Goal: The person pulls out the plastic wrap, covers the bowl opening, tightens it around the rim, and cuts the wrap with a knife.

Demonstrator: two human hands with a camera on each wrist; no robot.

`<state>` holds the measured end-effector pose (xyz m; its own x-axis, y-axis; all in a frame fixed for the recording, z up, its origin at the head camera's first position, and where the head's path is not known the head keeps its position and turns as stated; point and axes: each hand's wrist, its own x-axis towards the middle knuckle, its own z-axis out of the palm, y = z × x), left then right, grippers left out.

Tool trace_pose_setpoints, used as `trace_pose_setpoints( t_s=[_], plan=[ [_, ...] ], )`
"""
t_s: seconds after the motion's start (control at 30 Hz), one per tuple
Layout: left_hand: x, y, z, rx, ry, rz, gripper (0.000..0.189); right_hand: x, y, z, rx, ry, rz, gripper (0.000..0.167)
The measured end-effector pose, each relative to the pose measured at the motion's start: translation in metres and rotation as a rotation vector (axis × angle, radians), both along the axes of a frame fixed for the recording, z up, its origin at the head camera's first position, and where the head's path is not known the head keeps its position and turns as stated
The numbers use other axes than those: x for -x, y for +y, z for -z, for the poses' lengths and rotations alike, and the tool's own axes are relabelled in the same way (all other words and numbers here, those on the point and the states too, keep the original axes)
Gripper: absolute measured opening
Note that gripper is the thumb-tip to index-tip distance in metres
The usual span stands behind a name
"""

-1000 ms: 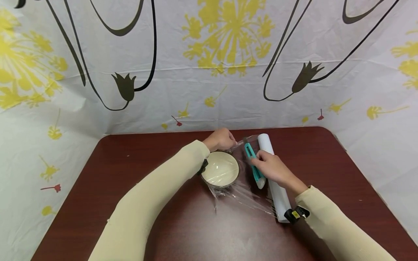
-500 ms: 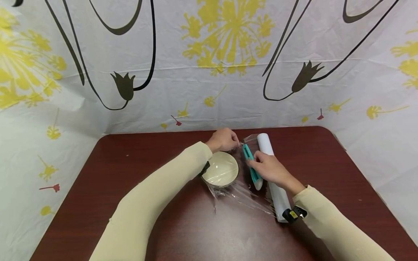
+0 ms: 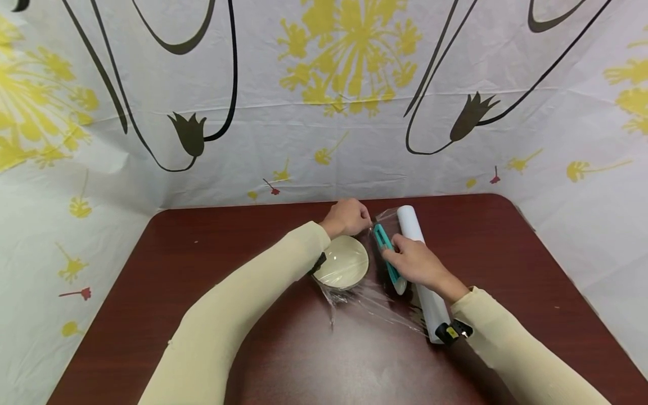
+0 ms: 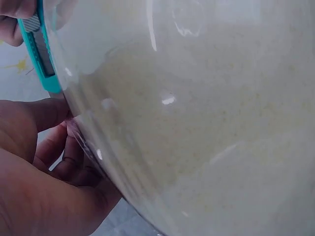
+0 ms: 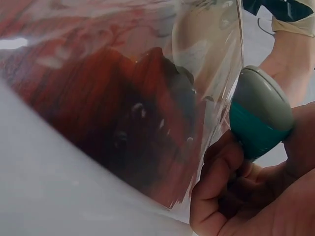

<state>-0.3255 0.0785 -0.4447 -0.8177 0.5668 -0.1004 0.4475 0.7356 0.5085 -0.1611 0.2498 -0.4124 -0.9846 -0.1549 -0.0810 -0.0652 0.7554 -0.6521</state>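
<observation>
Clear plastic wrap [image 3: 368, 301] covers the cream bowl [image 3: 344, 264] and stretches right to the white wrap roll [image 3: 411, 223]. Beyond the bowl, my left hand [image 3: 348, 218] pinches the far edge of the wrap between thumb and fingers. My right hand [image 3: 419, 262] grips a teal box cutter [image 3: 381, 237] between bowl and roll, its front end close to the left fingertips. In the left wrist view, the box cutter [image 4: 41, 51] has its blade end just above the left thumb. The right wrist view shows its grey butt end [image 5: 266, 96] in my curled fingers, beside the taut wrap.
All of this lies on a dark red-brown table [image 3: 228, 253], near its far edge. A white flower-patterned sheet [image 3: 253, 146] hangs behind and at both sides. The left sleeve [image 3: 253, 281] passes beside the bowl, its wristband close to the rim.
The left hand has shifted slightly right along the wrap's far edge. The right hand has brought the box cutter a little left, so its front end now meets the left fingertips' area.
</observation>
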Motion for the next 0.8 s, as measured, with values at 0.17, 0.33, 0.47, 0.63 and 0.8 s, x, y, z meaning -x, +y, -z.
trace_pose_setpoints(
  t_s=[0.17, 0.33, 0.47, 0.63, 0.8],
  plan=[
    [0.047, 0.013, 0.056, -0.053, 0.007, 0.045, 0.023, 0.001, 0.001, 0.001, -0.002, -0.014, 0.000, 0.022],
    [0.019, 0.013, 0.024, -0.002, -0.010, -0.022, 0.027, -0.002, 0.001, 0.000, 0.002, -0.013, 0.004, 0.023],
    [0.012, 0.011, 0.018, 0.021, -0.001, -0.042, 0.029, -0.006, 0.003, -0.002, 0.000, -0.007, 0.011, 0.023],
    [0.005, 0.005, 0.006, 0.014, -0.009, -0.035, 0.028, -0.010, 0.005, -0.004, -0.014, -0.017, 0.015, 0.025],
    [-0.001, 0.003, -0.004, 0.019, -0.014, -0.038, 0.028, -0.014, 0.008, -0.004, -0.040, -0.014, 0.001, 0.029]
  ],
)
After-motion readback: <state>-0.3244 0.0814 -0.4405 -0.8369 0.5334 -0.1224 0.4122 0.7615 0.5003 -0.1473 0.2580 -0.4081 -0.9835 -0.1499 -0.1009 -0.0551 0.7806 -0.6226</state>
